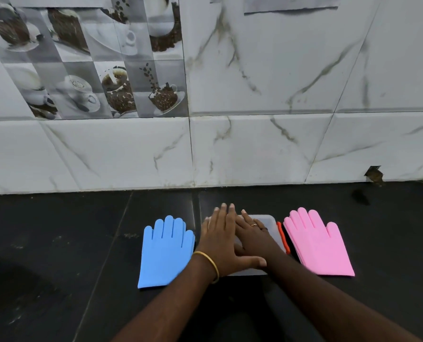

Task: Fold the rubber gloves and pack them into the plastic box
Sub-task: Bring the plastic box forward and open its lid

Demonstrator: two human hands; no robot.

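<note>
Two hands lie flat and crossed at the fingers on the lidded box [267, 222]: left hand [220, 239] with fingers straight and pointing toward the wall, thumb stretched out to its right; right hand [252, 236] partly under it, also flat, palm down. Neither grips anything; both press or rest on the lid.

Blue gloves [165, 253] lie flat just left of the left hand, fingers toward the wall, cuff toward the person. Pink gloves [317, 243] lie flat just right of the right hand, same orientation; edges suggest more than one layer stacked. An orange strip [283, 236] shows between box and pink gloves; cannot tell whether it is a clip on the box or another glove edge.

Judgement: the layout looks deliberate. Box sits central under the hands, gloves to either side within easy reach of the nearer hand. Gloves are unfolded and the box is closed, so no step of the task is done. Flat palms on the lid read as a starting pose, or as steadying the box on the dark desk [57, 243] before opening.

Next move probably calls for lifting the lid.
</note>
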